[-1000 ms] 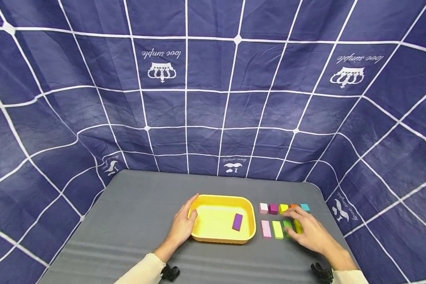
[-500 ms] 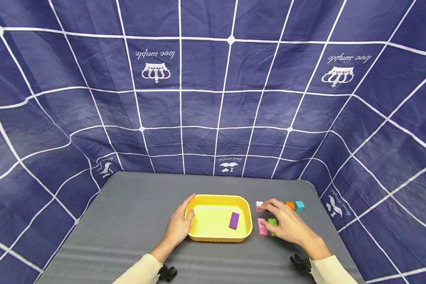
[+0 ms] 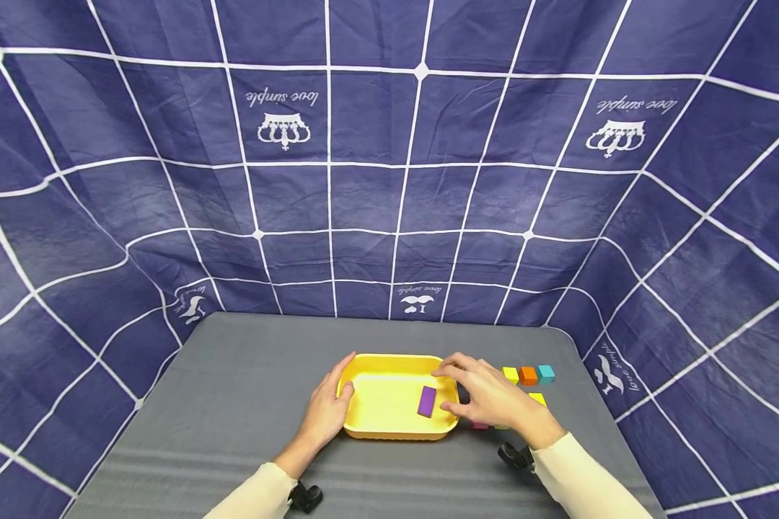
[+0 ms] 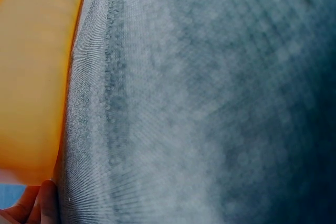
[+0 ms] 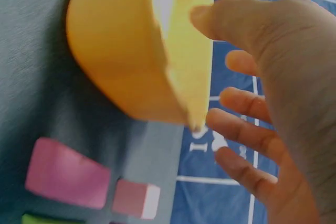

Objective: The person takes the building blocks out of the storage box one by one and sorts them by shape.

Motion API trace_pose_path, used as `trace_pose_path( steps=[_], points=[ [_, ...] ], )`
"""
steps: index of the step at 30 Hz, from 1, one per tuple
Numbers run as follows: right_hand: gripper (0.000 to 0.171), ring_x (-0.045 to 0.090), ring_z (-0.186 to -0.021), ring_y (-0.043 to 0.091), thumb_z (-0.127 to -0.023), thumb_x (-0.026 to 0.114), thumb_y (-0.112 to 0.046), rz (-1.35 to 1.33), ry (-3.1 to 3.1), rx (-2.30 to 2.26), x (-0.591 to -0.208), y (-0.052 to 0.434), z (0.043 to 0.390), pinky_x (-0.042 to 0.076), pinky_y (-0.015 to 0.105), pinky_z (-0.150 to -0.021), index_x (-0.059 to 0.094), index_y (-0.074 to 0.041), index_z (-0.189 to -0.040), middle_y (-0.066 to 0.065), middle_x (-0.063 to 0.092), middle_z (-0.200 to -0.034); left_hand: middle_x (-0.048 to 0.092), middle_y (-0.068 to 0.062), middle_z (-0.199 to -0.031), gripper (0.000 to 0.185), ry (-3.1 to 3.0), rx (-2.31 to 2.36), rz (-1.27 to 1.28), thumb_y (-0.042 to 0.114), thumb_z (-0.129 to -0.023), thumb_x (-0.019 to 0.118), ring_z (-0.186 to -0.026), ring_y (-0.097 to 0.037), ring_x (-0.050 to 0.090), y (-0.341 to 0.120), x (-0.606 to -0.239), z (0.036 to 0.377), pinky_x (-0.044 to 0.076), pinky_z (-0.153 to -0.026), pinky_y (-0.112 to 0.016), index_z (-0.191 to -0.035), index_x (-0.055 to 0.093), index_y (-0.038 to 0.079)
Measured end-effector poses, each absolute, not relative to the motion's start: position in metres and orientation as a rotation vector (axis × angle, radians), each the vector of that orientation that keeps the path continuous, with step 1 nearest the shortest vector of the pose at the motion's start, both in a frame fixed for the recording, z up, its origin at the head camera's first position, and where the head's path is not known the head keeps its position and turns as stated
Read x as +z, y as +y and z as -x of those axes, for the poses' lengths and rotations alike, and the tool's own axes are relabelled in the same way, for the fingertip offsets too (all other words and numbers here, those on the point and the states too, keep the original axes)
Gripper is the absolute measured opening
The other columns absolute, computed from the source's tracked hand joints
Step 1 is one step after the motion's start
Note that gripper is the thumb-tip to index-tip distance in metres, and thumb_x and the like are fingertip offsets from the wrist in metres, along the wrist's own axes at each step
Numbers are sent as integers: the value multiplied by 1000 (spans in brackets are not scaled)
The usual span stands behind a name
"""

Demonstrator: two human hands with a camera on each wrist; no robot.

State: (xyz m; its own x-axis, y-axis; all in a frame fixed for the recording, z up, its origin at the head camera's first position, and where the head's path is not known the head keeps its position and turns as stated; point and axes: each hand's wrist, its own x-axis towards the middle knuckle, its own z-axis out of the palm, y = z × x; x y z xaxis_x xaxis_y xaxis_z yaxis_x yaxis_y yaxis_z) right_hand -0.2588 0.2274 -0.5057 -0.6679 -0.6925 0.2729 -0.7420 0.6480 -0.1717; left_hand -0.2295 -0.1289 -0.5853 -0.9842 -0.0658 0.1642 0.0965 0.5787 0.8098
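A yellow plastic tray (image 3: 389, 435) stands on the grey tabletop, with one purple block (image 3: 427, 401) lying inside at its right. My left hand (image 3: 324, 411) grips the tray's left side, thumb over the rim and fingers along the outer wall; the left wrist view catches fingertips (image 4: 48, 200) low against that wall. Over the tray's right end is my right hand (image 3: 483, 393), thumb and fingers spread apart. No block shows between them in the right wrist view, where the thumb (image 5: 202, 20) overlaps the tray's inside. Just right of the tray is a pink block (image 5: 68, 174), mostly hidden in the head view.
Right of the tray, a yellow cube (image 3: 510, 375), an orange cube (image 3: 529, 375) and a teal cube (image 3: 545, 373) form a back row. A yellow block (image 3: 537, 398) lies nearer. A pale pink cube (image 5: 131, 198) shows beside the pink block. Blue gridded cloth (image 3: 376, 202) hangs behind.
My right hand has moved left from over the green and yellow blocks, across the pink ones, to the tray's right end. The left hand stays on the tray; the purple block lies as before.
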Motion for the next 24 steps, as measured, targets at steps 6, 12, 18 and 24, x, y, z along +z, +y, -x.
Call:
trace_pose_path(
  steps=[6,12,18,24],
  points=[
    [63,77,-124,23,-94,99,-35,-1286,-2823,444,-501,209,268,67,47,-107,76,-21,-151,1,70,-147,66,-15,-169,61,-2624,-1385,32,14,-115,60,-155,-43,65,-129,-586,230,52,-125,-70,-174,56,31],
    [73,76,-131,29,-90,103,-34,-1337,-2967,459,-497,189,274,64,50,-117,74,-15,-155,6,67,-152,65,-14,-171,62,-2630,-1376,37,14,-116,60,-156,-43,64,-130,-588,230,51,-127,-70,-175,55,33],
    [74,70,-134,27,-86,106,-37,-1338,-3083,364,-497,169,282,62,47,-121,78,-16,-151,6,66,-150,66,-13,-170,62,-2628,-1369,39,15,-116,60,-155,-42,65,-132,-589,230,52,-126,-70,-174,55,34],
    [66,66,-132,22,-81,109,-30,-1391,-3138,338,-501,158,291,58,38,-123,83,-15,-140,5,67,-143,66,-13,-171,61,-2627,-1383,36,16,-116,60,-156,-43,64,-131,-588,230,52,-126,-70,-174,55,34]
  ],
)
